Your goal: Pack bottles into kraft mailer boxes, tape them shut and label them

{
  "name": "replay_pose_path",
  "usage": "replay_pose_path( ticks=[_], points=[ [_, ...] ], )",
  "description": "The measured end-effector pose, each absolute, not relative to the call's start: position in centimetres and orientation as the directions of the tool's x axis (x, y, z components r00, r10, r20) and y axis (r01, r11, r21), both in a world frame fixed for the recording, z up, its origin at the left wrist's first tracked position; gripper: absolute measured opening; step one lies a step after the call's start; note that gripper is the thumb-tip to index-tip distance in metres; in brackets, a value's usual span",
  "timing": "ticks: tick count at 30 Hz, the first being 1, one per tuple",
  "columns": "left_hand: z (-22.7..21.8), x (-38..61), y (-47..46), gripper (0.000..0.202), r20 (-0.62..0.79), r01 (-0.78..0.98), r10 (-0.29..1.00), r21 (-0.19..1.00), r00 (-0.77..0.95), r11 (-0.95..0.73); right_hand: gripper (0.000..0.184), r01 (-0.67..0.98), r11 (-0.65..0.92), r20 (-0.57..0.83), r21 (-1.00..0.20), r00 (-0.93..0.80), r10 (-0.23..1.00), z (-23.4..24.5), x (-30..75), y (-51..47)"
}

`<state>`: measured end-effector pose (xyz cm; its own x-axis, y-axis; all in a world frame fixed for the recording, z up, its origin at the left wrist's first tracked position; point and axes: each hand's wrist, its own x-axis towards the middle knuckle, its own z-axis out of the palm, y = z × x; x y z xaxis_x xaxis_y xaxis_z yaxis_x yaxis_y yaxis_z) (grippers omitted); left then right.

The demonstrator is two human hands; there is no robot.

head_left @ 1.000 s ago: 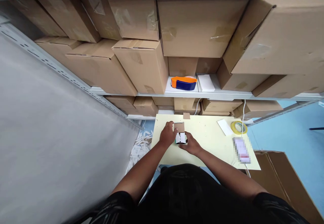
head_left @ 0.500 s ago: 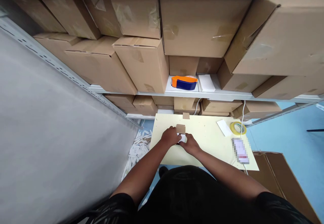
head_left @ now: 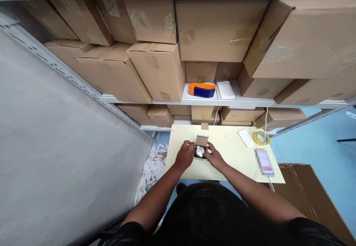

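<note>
A small cardboard box (head_left: 202,140) stands on the pale yellow table (head_left: 228,160), its lid flap raised at the back. Inside it sits a shiny, rounded silver object (head_left: 200,151), whose kind I cannot make out. My left hand (head_left: 185,154) grips the box's left side, fingers bent against the wall. From the right, my right hand (head_left: 214,157) holds the opposite side with its fingertips at the edge. A small brown cardboard piece (head_left: 204,126) lies at the table's back edge.
On the table's right are a white card (head_left: 246,138), a roll of yellow tape (head_left: 260,138) and a blurred phone (head_left: 264,162) with a cable. Shelves of cardboard boxes (head_left: 155,68) rise behind. White scraps (head_left: 152,168) cover the floor at left; a large carton (head_left: 303,194) stands at right.
My hands have moved apart to the two sides of the box. The white piece under my fingers no longer shows, and the silver object inside is now visible.
</note>
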<state>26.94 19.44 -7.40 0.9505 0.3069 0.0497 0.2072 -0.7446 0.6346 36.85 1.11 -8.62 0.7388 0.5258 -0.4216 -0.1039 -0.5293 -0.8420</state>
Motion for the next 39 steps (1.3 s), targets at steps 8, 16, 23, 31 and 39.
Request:
replay_pose_path(
  ticks=[8,16,23,31,39],
  points=[
    [-5.1,27.3,18.5,0.028,-0.043,0.138,0.133,0.426,0.990,-0.894,0.080,-0.169,-0.428,-0.413,-0.888,0.702,0.580,-11.3,36.9,-0.1],
    [-2.0,31.8,15.6,0.050,-0.439,0.421,0.314,0.171,0.842,-0.891,0.069,0.078,-0.490,-0.311,-0.868,0.685,0.659,-10.6,36.5,0.0],
    [-1.5,32.8,15.3,0.040,-0.408,0.343,0.251,0.169,0.878,-0.924,0.066,0.211,-0.517,-0.255,-0.830,0.680,0.687,-10.7,37.3,0.4],
    [3.6,30.6,18.7,0.055,-0.048,0.210,0.227,0.598,0.973,-0.773,0.072,0.258,-0.537,-0.268,-0.803,0.649,0.712,-9.2,38.9,1.1],
    [6.9,29.3,23.3,0.075,0.067,0.072,0.470,0.960,0.880,-0.272,0.083,0.208,-0.571,-0.334,-0.794,0.636,0.696,-9.0,39.0,1.5]
  ],
)
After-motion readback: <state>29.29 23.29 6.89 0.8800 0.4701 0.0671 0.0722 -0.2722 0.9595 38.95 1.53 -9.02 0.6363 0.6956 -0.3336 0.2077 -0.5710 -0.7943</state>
